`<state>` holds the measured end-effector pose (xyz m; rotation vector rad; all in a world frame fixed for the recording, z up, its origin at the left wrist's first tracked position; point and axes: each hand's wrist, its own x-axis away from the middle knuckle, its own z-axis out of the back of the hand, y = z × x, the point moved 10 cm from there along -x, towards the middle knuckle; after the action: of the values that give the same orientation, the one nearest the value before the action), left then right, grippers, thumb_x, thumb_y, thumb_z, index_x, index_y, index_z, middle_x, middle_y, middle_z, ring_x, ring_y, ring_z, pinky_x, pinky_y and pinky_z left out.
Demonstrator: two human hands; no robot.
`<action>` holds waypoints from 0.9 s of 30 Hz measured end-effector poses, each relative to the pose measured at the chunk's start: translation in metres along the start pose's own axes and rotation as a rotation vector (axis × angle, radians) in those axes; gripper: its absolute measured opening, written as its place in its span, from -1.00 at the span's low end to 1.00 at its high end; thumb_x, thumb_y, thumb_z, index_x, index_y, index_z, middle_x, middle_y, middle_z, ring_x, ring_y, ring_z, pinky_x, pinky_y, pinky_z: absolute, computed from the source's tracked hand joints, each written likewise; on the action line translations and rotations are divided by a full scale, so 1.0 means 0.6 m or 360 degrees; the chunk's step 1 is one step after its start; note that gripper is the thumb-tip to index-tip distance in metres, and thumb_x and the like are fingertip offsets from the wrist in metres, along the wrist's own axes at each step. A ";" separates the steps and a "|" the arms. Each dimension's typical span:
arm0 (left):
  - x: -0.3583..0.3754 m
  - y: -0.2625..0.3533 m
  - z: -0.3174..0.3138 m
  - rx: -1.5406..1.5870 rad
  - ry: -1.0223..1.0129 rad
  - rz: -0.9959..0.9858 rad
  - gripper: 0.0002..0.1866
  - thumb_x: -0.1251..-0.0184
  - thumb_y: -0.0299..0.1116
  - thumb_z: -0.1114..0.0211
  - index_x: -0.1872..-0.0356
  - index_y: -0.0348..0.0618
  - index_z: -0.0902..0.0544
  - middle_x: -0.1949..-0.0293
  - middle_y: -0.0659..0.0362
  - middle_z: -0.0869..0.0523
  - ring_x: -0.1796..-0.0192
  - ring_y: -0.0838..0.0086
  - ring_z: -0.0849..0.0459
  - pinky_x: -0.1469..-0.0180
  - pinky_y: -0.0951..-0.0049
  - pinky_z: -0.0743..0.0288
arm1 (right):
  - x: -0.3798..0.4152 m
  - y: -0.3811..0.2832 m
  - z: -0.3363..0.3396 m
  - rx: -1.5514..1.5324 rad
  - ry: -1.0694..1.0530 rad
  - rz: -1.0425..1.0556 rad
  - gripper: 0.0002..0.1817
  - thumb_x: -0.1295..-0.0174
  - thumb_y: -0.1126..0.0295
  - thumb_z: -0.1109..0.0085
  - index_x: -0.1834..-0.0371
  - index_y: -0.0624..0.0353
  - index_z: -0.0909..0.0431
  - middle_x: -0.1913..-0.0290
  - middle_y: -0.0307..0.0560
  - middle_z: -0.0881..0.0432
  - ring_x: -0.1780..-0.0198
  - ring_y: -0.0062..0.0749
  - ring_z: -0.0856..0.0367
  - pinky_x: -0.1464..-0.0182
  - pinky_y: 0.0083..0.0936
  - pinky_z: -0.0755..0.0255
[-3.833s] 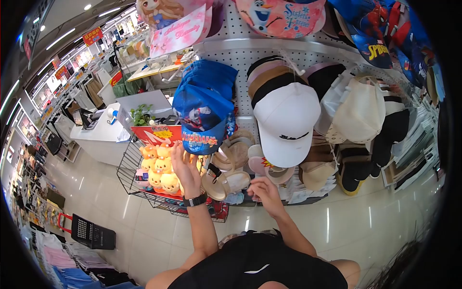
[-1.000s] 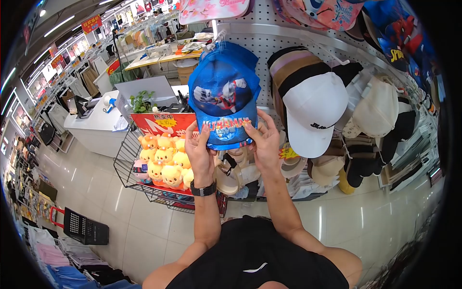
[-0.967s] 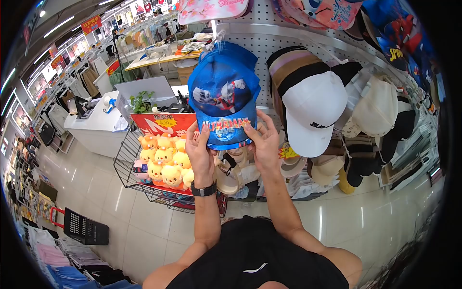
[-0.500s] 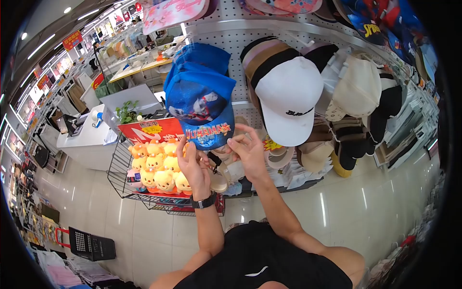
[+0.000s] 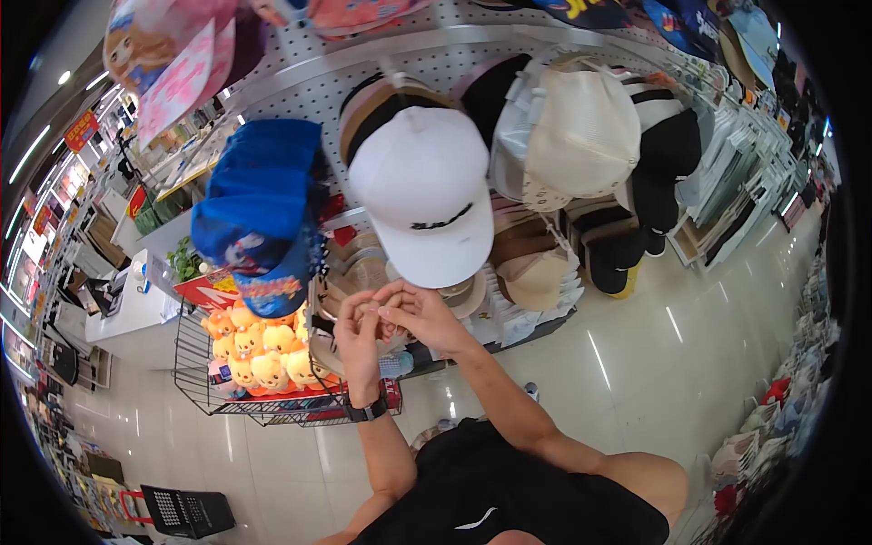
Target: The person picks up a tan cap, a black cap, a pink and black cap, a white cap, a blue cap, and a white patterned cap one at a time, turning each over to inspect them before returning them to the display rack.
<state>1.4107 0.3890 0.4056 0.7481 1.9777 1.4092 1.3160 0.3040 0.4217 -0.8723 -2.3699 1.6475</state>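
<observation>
My left hand [image 5: 357, 338] and my right hand [image 5: 420, 315] meet in front of my chest, fingertips touching each other. Both have curled fingers and I see no object between them. A black watch [image 5: 367, 411] sits on my left wrist. Just above the hands hangs a white cap [image 5: 422, 195] with black lettering on its brim. To its left a stack of blue printed caps [image 5: 259, 218] hangs on the pegboard [image 5: 300, 86], free of my hands.
Cream and black caps [image 5: 581, 127] hang to the right. A wire basket [image 5: 195, 400] of yellow plush toys [image 5: 245, 350] stands lower left. A black shopping basket [image 5: 186, 510] sits on the glossy tiled floor. A white counter [image 5: 127, 313] is at far left.
Both hands let go of the blue cap's brim and dropped together in front of me. The cap hangs on its hook again. My view has swung right and down.
</observation>
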 end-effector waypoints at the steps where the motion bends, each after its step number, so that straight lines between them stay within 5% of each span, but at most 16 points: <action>1: 0.001 -0.013 -0.032 -0.0081 -0.0092 0.0048 -0.75 -0.60 -0.40 -0.19 -0.18 -0.22 -0.56 0.32 0.25 -0.72 0.39 0.62 -0.68 0.42 0.65 -0.46 | 0.008 -0.010 0.021 -0.0017 -0.0006 -0.0008 -0.72 -0.46 0.49 -0.27 -0.17 0.24 -0.53 0.25 -0.28 -0.68 0.26 -0.65 -0.65 0.25 -0.66 -0.49; 5: 0.001 -0.063 -0.161 0.0012 -0.0257 0.0238 -0.85 -0.59 -0.41 -0.20 -0.01 -0.25 -0.62 0.36 0.23 -0.72 0.41 0.60 -0.70 0.42 0.58 -0.52 | 0.042 -0.059 0.133 0.0112 0.0083 -0.0077 -0.81 -0.48 0.47 -0.27 -0.02 0.33 -0.54 0.30 -0.23 -0.66 0.33 -0.65 -0.63 0.35 -0.60 -0.53; 9: -0.004 -0.070 -0.236 -0.0359 -0.0064 -0.0019 -0.82 -0.57 -0.42 -0.24 -0.01 -0.33 -0.61 0.43 0.18 -0.73 0.46 0.53 -0.73 0.46 0.53 -0.52 | 0.099 -0.176 0.207 0.0494 0.0163 -0.0120 -0.82 -0.48 0.40 -0.27 0.04 0.30 -0.58 0.31 -0.24 -0.67 0.32 -0.65 -0.63 0.29 -0.60 -0.55; 14: 0.016 -0.036 -0.335 -0.0523 -0.0103 0.0110 -0.75 -0.59 -0.42 -0.22 -0.11 -0.39 -0.59 0.41 0.13 -0.74 0.41 0.45 -0.80 0.45 0.55 -0.53 | 0.155 -0.289 0.302 0.0625 0.0324 -0.0097 -0.83 -0.47 0.34 -0.29 0.10 0.23 -0.60 0.36 -0.28 -0.67 0.32 -0.68 -0.64 0.28 -0.67 -0.51; 16: 0.025 -0.046 -0.381 -0.0540 -0.0209 0.0240 -0.60 -0.57 -0.46 -0.24 -0.31 -0.44 -0.47 0.10 0.07 -0.73 0.20 0.45 -0.82 0.31 0.52 -0.63 | 0.149 -0.298 0.356 0.0593 0.0401 -0.0014 -0.82 -0.46 0.34 -0.30 0.11 0.25 -0.61 0.38 -0.29 -0.67 0.33 -0.68 -0.64 0.27 -0.66 -0.50; 17: 0.016 -0.061 -0.395 -0.0539 -0.0202 0.0237 -0.60 -0.57 -0.46 -0.24 -0.31 -0.44 -0.47 0.10 0.07 -0.73 0.20 0.45 -0.82 0.31 0.52 -0.63 | 0.149 -0.314 0.391 0.0667 0.0582 0.0112 -0.81 -0.45 0.35 -0.32 0.09 0.26 -0.61 0.36 -0.27 -0.68 0.33 -0.67 -0.64 0.27 -0.65 -0.50; 19: -0.017 -0.071 -0.436 -0.0340 -0.0258 -0.0080 -0.36 -0.58 -0.40 -0.27 -0.55 -0.37 -0.25 -0.18 -0.02 -0.65 -0.14 0.37 -0.76 0.00 0.47 -0.67 | 0.151 -0.320 0.453 0.0645 0.0824 0.0241 -0.77 -0.44 0.38 -0.32 -0.01 0.29 -0.57 0.22 -0.17 -0.69 0.20 -0.58 -0.65 0.16 -0.56 -0.53; 20: -0.031 -0.086 -0.450 -0.0340 -0.0235 -0.0087 -0.36 -0.58 -0.40 -0.27 -0.55 -0.37 -0.25 -0.18 -0.02 -0.65 -0.14 0.37 -0.76 0.00 0.47 -0.67 | 0.144 -0.315 0.469 0.0644 0.0800 0.0238 -0.77 -0.44 0.38 -0.32 -0.01 0.29 -0.57 0.22 -0.17 -0.69 0.20 -0.58 -0.65 0.16 -0.56 -0.53; 22: -0.058 -0.089 -0.488 -0.0097 -0.0244 -0.0216 -0.16 -0.58 -0.40 -0.29 -0.68 -0.28 0.05 -0.45 -0.09 -0.41 -0.42 0.29 -0.54 -0.30 0.35 -0.55 | 0.150 -0.353 0.501 0.0837 0.1004 0.0613 -0.73 -0.41 0.44 -0.31 -0.09 0.29 -0.55 0.17 -0.11 -0.69 0.16 -0.48 -0.65 0.11 -0.49 -0.53; 23: -0.072 -0.101 -0.497 -0.0038 -0.0209 -0.0150 -0.05 -0.55 -0.44 -0.31 -0.69 -0.25 0.20 -0.57 -0.10 -0.26 -0.54 0.22 -0.39 -0.42 0.28 -0.44 | 0.142 -0.342 0.521 0.0844 0.0959 0.0510 -0.57 -0.42 0.41 -0.31 -0.28 0.25 -0.42 -0.03 -0.03 -0.64 -0.03 -0.36 -0.63 0.01 -0.40 -0.56; 26: -0.106 -0.112 -0.503 0.0021 -0.0040 -0.0450 -0.03 -0.52 -0.47 -0.33 -0.69 -0.24 0.19 -0.58 -0.09 -0.24 -0.57 0.20 -0.33 -0.46 0.26 -0.39 | 0.121 -0.339 0.534 0.0760 0.0811 0.0642 -0.40 -0.44 0.38 -0.31 -0.44 0.24 -0.26 -0.24 0.05 -0.53 -0.24 -0.27 -0.56 -0.12 -0.37 -0.57; 27: -0.119 -0.128 -0.498 -0.0025 0.0005 -0.0395 -0.05 -0.48 -0.51 -0.34 -0.68 -0.24 0.14 -0.60 -0.08 -0.22 -0.58 0.26 -0.29 -0.50 0.29 -0.32 | 0.111 -0.325 0.541 0.0775 0.0676 0.0548 -0.23 -0.46 0.35 -0.31 -0.59 0.23 -0.05 -0.43 0.13 -0.37 -0.46 -0.15 -0.40 -0.26 -0.31 -0.53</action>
<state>1.2301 0.1296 0.4211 0.4737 1.9819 1.2771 1.0518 0.0265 0.4523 -1.3984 -1.5131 1.8085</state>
